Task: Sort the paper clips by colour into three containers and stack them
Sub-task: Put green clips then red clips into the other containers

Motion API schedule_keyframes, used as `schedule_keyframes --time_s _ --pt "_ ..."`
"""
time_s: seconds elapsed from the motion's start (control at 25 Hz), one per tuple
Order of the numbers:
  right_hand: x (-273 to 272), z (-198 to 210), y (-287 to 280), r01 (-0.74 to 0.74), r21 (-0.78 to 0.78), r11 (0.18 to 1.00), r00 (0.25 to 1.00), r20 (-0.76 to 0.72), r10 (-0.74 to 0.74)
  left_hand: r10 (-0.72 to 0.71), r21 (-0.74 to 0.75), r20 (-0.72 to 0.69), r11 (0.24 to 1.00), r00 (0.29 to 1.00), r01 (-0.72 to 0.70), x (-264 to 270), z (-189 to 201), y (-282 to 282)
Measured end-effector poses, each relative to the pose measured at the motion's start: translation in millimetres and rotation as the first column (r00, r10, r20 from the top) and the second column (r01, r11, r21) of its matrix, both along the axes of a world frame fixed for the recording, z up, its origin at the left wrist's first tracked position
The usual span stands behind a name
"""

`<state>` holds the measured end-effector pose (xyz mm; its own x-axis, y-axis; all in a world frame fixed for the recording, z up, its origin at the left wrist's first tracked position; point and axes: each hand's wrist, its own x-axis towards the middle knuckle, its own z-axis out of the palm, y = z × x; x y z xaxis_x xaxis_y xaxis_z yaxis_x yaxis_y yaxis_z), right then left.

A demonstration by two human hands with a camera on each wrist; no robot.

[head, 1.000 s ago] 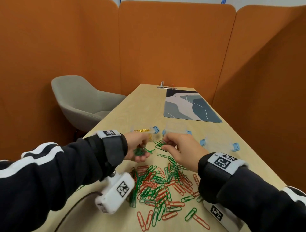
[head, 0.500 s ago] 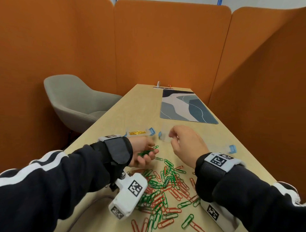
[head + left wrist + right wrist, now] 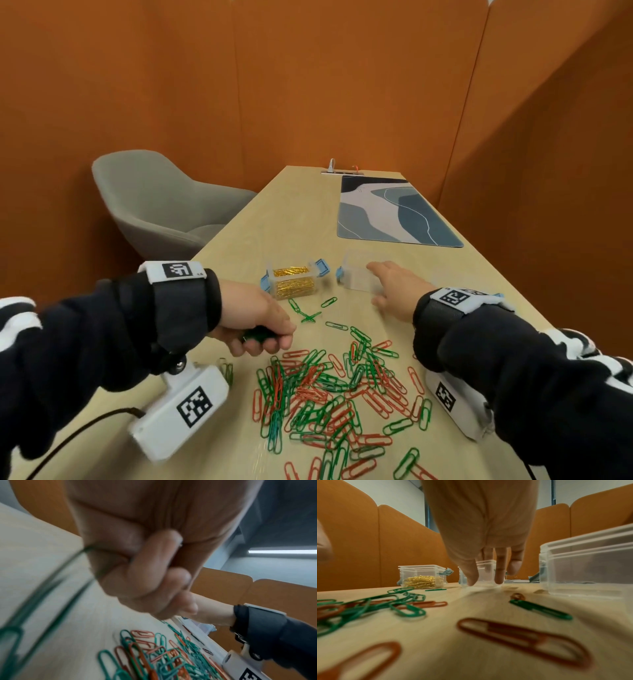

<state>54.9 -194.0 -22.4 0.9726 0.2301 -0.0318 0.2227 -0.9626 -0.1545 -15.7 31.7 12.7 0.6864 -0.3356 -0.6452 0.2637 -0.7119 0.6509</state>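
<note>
A heap of green and red paper clips (image 3: 329, 394) lies on the wooden table (image 3: 291, 219) in front of me. My left hand (image 3: 263, 329) grips a bunch of green clips (image 3: 256, 335) just left of the heap; in the left wrist view its fingers (image 3: 150, 582) are curled tight, with green wire sticking out. A clear container of gold clips (image 3: 294, 280) stands behind it. My right hand (image 3: 394, 287) reaches with straight fingers to an empty clear container (image 3: 358, 274), (image 3: 479, 573); whether they touch it I cannot tell. A third clear container (image 3: 589, 566) stands to the right.
A patterned desk mat (image 3: 394, 212) lies further back on the table. A grey chair (image 3: 161, 205) stands at the table's left side. Orange partition walls (image 3: 308, 85) enclose the booth. Several loose green clips (image 3: 308, 311) lie between the containers and the heap.
My right hand has left the clips and stretched forward to the empty middle container. My left hand has drawn back towards me and lower, still holding green clips.
</note>
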Motion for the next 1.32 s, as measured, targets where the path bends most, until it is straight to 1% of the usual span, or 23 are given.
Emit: schedule_keyframes --time_s 0.08,0.16,0.2,0.24,0.28,0.32,0.36,0.44,0.48,0.52,0.56,0.6,0.64,0.68,0.72,0.76,0.8,0.88,1.0,1.08,1.12,1.2,1.32 --pt "1.5 0.2 -1.2 -0.005 0.043 0.999 0.999 0.051 0.003 -0.019 0.114 0.021 0.993 1.000 0.017 -6.0 7.5 3.7" --pt "-1.9 3.4 -0.8 -0.020 0.069 0.997 0.997 0.070 0.015 -0.060 0.286 0.079 0.958 0.995 0.035 -11.6 12.4 9.4" --pt "-5.4 4.8 0.3 -0.037 0.077 0.996 0.997 0.072 0.031 -0.112 0.407 0.123 0.912 0.986 0.053 -13.8 13.5 14.2" --pt "-10.0 6.1 0.6 -0.051 0.083 0.995 0.996 0.071 0.045 -0.171 0.526 0.156 0.848 0.973 0.064 -16.0 14.5 19.0" --pt "-15.9 7.3 1.5 -0.062 0.088 0.994 0.996 0.068 0.056 -0.193 0.603 0.176 0.796 0.965 0.049 -19.1 14.9 24.9" --pt "-21.3 7.3 0.4 -0.065 0.095 0.993 0.996 0.068 0.059 -0.181 0.623 0.184 0.782 0.966 0.027 -21.6 14.1 30.9" --pt "-26.3 7.5 -0.3 -0.070 0.101 0.992 0.995 0.076 0.062 -0.127 0.594 0.188 0.804 0.974 -0.010 -25.3 13.0 38.2" --pt "-35.8 8.8 -2.5 -0.072 0.124 0.990 0.994 0.092 0.061 0.038 0.450 0.180 0.886 0.983 -0.116 -33.6 11.3 52.8" --pt "-41.5 10.5 -2.8 -0.083 0.143 0.986 0.992 0.111 0.067 0.100 0.395 0.176 0.904 0.979 -0.163 -38.7 10.3 59.9" --pt "-47.0 12.2 -2.2 -0.109 0.161 0.981 0.985 0.153 0.085 0.131 0.389 0.181 0.901 0.975 -0.193 -43.8 8.5 65.7" --pt "-53.9 13.7 -0.8 -0.153 0.173 0.973 0.971 0.209 0.115 0.124 0.435 0.197 0.878 0.973 -0.200 -49.5 6.7 70.2" --pt "-62.0 15.7 1.5 -0.211 0.185 0.960 0.953 0.257 0.160 0.064 0.530 0.221 0.830 0.973 -0.175 -55.7 5.4 72.9" --pt "-69.8 16.9 4.5 -0.276 0.196 0.941 0.938 0.268 0.219 -0.033 0.642 0.233 0.756 0.972 -0.128 -60.6 3.4 75.2" --pt "-77.6 17.8 8.4 -0.341 0.205 0.917 0.927 0.236 0.292 -0.130 0.731 0.229 0.677 0.965 -0.082 -63.8 0.2 75.6" --pt "-84.4 18.2 13.1 -0.397 0.207 0.894 0.915 0.168 0.367 -0.186 0.783 0.210 0.620 0.960 -0.051 -66.8 -3.7 74.6" --pt "-90.4 18.4 18.1 -0.438 0.198 0.877 0.899 0.093 0.428 -0.195 0.799 0.190 0.600 0.962 -0.036 -69.8 -8.0 72.6" --pt "-94.3 19.0 22.7 -0.470 0.174 0.866 0.881 0.036 0.471 -0.189 0.801 0.179 0.598 0.966 -0.032 -72.2 -12.2 69.2" --pt "-99.6 19.3 30.8 -0.527 0.121 0.841 0.846 -0.023 0.533 -0.201 0.781 0.197 0.623 0.960 -0.030 -75.6 -17.3 58.9" --pt "-108.2 13.2 46.1 -0.628 0.104 0.771 0.768 -0.076 0.636 -0.319 0.744 0.290 0.668 0.902 -0.003 -75.8 -22.9 48.4" --pt "-113.1 7.4 55.1 -0.680 0.109 0.725 0.720 -0.084 0.689 -0.368 0.745 0.320 0.667 0.873 0.009 -74.5 -26.3 42.6" --pt "-114.4 6.1 58.1 -0.692 0.108 0.713 0.708 -0.086 0.701 -0.376 0.749 0.319 0.662 0.870 0.012 -73.3 -27.9 39.0" --pt "-114.9 6.9 62.8 -0.691 0.115 0.714 0.709 -0.089 0.700 -0.386 0.762 0.299 0.647 0.873 0.025 -72.9 -28.2 34.1" --pt "-114.7 8.2 63.8 -0.666 0.129 0.735 0.733 -0.072 0.676 -0.399 0.775 0.271 0.630 0.876 0.047 -72.6 -25.6 29.8"
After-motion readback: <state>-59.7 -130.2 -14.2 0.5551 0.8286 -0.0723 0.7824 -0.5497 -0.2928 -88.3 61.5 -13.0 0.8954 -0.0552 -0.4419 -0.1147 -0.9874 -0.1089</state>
